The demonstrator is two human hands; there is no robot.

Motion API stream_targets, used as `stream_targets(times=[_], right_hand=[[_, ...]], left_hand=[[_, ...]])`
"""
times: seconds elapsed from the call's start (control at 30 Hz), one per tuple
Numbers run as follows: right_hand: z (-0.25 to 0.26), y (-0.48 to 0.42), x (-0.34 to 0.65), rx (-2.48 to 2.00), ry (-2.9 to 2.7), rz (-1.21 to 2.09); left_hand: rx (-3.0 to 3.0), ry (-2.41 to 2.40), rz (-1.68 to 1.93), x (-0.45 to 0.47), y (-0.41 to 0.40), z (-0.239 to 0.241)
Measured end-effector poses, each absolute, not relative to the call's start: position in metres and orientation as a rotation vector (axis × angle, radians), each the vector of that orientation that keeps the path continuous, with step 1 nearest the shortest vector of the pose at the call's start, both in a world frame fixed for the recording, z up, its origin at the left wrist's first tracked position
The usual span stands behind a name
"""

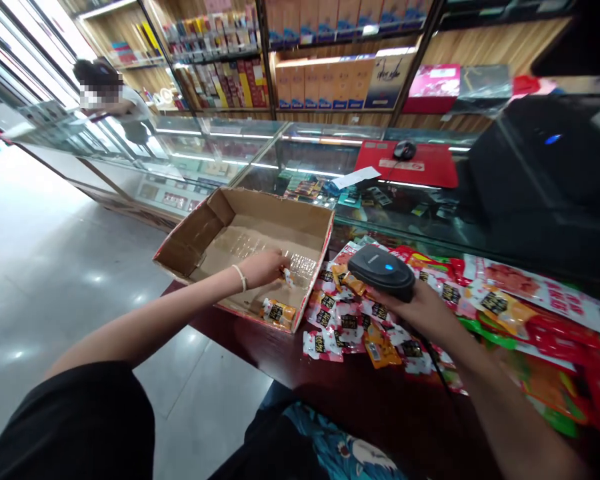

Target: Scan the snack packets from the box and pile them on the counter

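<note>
My left hand (267, 267) reaches over the open cardboard box (190, 243), its fingers closed on a small white snack packet (289, 277). Beneath it, an orange snack packet (279, 311) lies in the near right corner of the box. Wrapped round the handle of a black barcode scanner (383, 270) is my right hand (415, 303). The scanner is over a heap of small pink-and-white snack packets (347, 323), with some orange ones (381, 347) among them. Part of the heap is hidden by the scanner and my right hand.
Larger red snack bags (555, 327) lie to the right of the heap. Behind runs a glass display counter (260, 157) bearing a red mouse pad (435, 167), a computer mouse (405, 151) and a dark monitor (545, 160). A person (125, 103) leans on the counter at far left.
</note>
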State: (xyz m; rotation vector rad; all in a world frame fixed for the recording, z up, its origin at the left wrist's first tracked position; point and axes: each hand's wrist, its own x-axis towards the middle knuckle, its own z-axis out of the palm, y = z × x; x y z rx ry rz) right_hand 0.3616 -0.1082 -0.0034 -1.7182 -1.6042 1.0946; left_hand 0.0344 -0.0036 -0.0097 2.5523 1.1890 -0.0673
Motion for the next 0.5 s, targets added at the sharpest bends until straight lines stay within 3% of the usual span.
stream_targets(times=[0.2, 0.33, 0.5], right_hand=[[0.007, -0.13, 0.359, -1.527, -1.392, 1.256], [0.017, -0.145, 0.357, -1.422, -1.297, 1.24], [0.022, -0.157, 0.362, -1.346, -1.228, 1.152]], left_hand=[[2.281, 1.438, 0.393, 0.034, -0.024, 0.034], [1.779, 1.189, 0.907, 0.051, -0.038, 0.046], [1.388, 0.941, 1.115, 0.101, -0.058, 0.047]])
